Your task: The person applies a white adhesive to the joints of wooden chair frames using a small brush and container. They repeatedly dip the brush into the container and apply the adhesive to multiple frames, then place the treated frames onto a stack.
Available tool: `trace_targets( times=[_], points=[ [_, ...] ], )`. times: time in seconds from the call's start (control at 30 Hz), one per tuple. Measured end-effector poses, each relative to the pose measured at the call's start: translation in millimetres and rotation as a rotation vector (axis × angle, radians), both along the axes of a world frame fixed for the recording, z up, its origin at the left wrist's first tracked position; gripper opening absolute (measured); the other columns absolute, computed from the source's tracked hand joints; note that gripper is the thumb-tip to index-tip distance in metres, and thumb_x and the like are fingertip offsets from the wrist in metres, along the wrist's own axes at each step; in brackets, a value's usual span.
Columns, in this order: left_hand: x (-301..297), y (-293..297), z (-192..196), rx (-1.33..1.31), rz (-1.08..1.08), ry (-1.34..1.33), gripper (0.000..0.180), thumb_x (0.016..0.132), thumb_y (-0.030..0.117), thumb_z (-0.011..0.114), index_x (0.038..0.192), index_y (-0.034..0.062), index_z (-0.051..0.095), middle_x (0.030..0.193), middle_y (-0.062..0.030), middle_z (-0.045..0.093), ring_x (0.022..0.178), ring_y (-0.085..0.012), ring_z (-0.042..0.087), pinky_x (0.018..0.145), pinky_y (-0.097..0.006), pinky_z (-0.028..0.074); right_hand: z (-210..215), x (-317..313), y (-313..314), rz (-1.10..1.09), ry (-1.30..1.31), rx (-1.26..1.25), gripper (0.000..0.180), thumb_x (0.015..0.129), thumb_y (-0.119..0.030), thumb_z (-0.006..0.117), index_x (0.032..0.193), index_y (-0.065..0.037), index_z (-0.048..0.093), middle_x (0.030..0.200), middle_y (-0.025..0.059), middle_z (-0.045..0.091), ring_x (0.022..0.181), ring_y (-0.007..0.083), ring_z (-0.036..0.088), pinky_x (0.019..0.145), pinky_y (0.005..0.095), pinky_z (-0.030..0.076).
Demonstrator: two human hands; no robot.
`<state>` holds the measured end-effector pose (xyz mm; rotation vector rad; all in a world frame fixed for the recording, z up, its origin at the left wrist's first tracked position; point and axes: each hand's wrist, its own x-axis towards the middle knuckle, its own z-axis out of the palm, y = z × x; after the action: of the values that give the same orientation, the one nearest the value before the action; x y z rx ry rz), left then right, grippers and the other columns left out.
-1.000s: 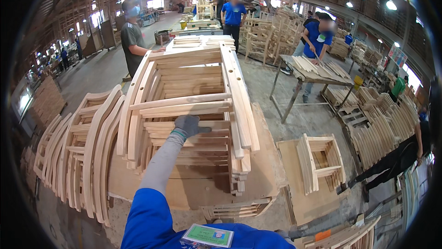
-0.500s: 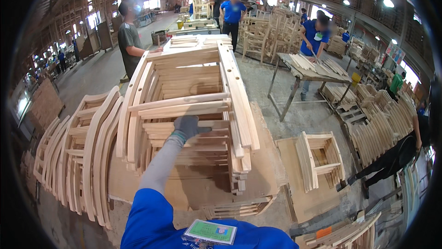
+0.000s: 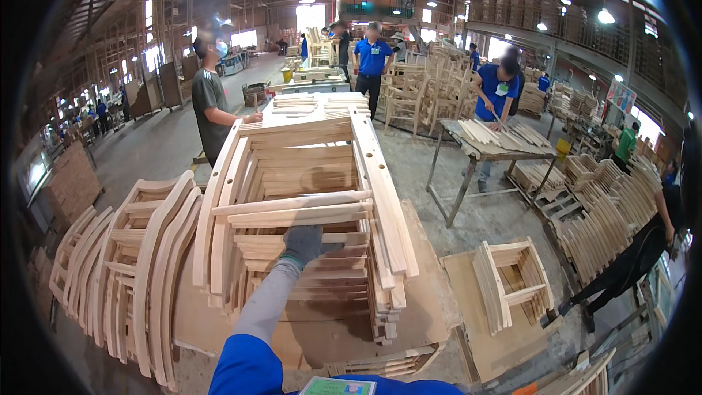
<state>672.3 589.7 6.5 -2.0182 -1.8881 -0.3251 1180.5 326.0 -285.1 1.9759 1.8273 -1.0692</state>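
My left hand (image 3: 303,243), in a grey glove, is closed over a lower crossbar within a tall stack of pale wooden chair frames (image 3: 385,209). Its thumb points right along the wood, while the other fingers are mostly hidden. Two crossbars (image 3: 300,210) of the upper frames lie just beyond the hand. The frames have curved side rails with round holes, and they lie flat on one another. My right hand is out of view.
More curved frames (image 3: 150,263) lean in a row at the left. A small stack of frames (image 3: 504,278) lies on cardboard at the right. A person in grey (image 3: 212,103) stands beyond the stack, left. Another in blue (image 3: 497,92) works at a metal-legged table (image 3: 504,148).
The view has tilted up a little, so the stack sits lower in the picture. My left hand keeps its place at the crossbar.
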Motion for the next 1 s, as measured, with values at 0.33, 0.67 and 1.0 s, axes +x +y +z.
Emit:
trace_targets(
  times=[0.33, 0.67, 1.0],
  points=[
    [-8, 9, -19, 0.229, -0.108, 0.055, 0.074, 0.066, 0.079, 0.048, 0.079, 0.0075, 0.065, 0.07, -0.0139, 0.064, 0.066, -0.0281, 0.064, 0.056, -0.043, 0.05, 6, 3, -11, -0.128, 0.031, -0.045, 0.03, 0.08, -0.026, 0.056, 0.101, -0.008, 0.064, 0.103, 0.0171, 0.063, 0.096, 0.0322, 0.06, 0.081, 0.0423, 0.049],
    [-8, 6, -14, 0.172, -0.088, 0.053, 0.069, 0.067, 0.075, 0.052, 0.081, 0.0085, 0.065, 0.076, -0.0122, 0.064, 0.073, -0.0267, 0.063, 0.06, -0.041, 0.05, 5, 1, -20, -0.217, 0.062, -0.067, 0.033, 0.078, -0.029, 0.058, 0.102, -0.007, 0.064, 0.105, 0.0173, 0.063, 0.097, 0.0322, 0.06, 0.081, 0.0422, 0.049],
    [94, -105, 26, -0.171, -0.439, -1.979, 0.031, 0.082, 0.01, 0.065, 0.11, -0.0004, 0.057, 0.101, -0.0107, 0.064, 0.092, -0.019, 0.062, 0.089, -0.035, 0.049, 4, -1, -57, -0.427, 0.104, -0.099, 0.036, 0.077, -0.031, 0.06, 0.103, -0.006, 0.063, 0.106, 0.0175, 0.062, 0.098, 0.0322, 0.06, 0.081, 0.0421, 0.049]
  ],
)
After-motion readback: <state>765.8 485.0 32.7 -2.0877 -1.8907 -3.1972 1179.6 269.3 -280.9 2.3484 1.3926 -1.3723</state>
